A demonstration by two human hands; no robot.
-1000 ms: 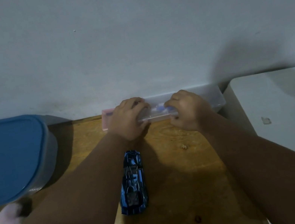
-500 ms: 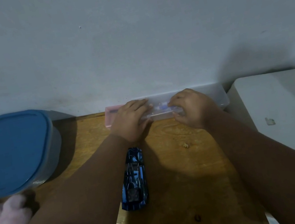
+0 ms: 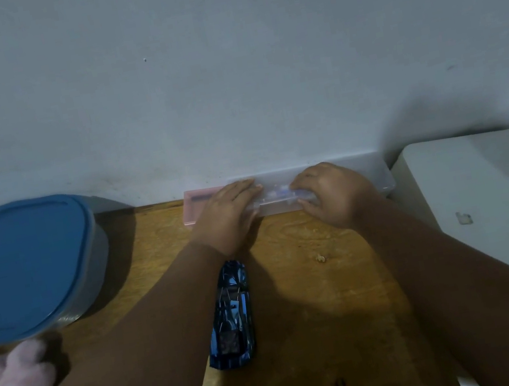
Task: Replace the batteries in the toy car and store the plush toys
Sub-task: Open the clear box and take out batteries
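Note:
A long clear plastic case [image 3: 362,177] with a pink left end lies against the wall at the back of the wooden table [image 3: 316,301]. My left hand [image 3: 228,217] and my right hand [image 3: 331,194] both rest on its front edge, fingers curled over it. Something small and bluish shows inside the case between my hands. A blue toy car [image 3: 230,316] lies lengthwise on the table under my left forearm, apart from both hands. A pink plush toy [image 3: 11,382] sits at the left edge, partly cut off.
A clear tub with a blue lid [image 3: 18,268] stands at the left, behind the plush toy. A white surface [image 3: 502,200] adjoins the table on the right. The grey wall rises straight behind the case.
The fingers of both hands have flattened slightly over the case. The view has shifted so that more of the pink plush toy shows at the left. The car has stayed put.

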